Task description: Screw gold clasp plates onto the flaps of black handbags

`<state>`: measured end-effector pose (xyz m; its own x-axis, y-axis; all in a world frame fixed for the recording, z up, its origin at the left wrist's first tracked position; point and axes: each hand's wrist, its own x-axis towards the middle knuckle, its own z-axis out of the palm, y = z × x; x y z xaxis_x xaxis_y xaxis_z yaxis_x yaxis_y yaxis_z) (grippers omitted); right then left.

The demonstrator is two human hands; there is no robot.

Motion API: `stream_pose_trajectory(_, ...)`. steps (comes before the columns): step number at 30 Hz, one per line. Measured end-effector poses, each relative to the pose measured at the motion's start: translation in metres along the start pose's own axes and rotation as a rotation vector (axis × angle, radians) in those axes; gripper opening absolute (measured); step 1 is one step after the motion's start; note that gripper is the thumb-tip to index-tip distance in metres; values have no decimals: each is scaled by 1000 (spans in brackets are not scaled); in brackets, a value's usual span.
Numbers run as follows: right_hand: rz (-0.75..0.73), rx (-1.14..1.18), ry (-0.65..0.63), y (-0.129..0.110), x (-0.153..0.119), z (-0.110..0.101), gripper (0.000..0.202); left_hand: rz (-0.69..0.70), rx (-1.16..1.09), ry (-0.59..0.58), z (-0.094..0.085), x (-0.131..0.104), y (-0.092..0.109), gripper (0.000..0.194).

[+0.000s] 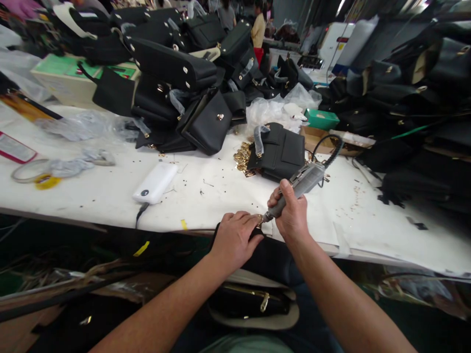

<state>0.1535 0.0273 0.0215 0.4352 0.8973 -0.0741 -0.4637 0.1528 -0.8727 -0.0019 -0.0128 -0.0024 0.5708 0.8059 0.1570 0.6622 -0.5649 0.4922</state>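
At the near edge of the worktop (206,196): grey driver (303,181) in right hand's (292,212) grip, long axis diagonal, tip down-left at gold fitting (259,220) (contact unclear); left hand's (236,240) grip holds black flap (259,232)

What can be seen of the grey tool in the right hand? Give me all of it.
The grey tool is long, with a hard-looking casing, a shiny strip along its upper side and a narrower, metallic-looking tip. A black cable loops from its rear. The right hand grips its front part. It slants, rear raised, over the front of the white table, its tip at a gold-coloured fitting; contact is unclear, as is whether it is running.
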Motion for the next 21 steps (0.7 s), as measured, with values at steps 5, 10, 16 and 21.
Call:
stream_pose_trajectory(5,11,-21,21,3,0,1,43,-5,6,-5,-1,0,0,44)
stream_pose_trajectory(10,7,-42,33,3,0,2,42,0,4,-6,-1,0,0,44)
stream_pose_trajectory(16,-9,-46,37,5,1,-1,41,0,8,-2,-1,-1,0,45)
stream_pose_trajectory(21,1,-11,26,1,-2,2,41,-2,-8,3,-1,-1,-1,41)
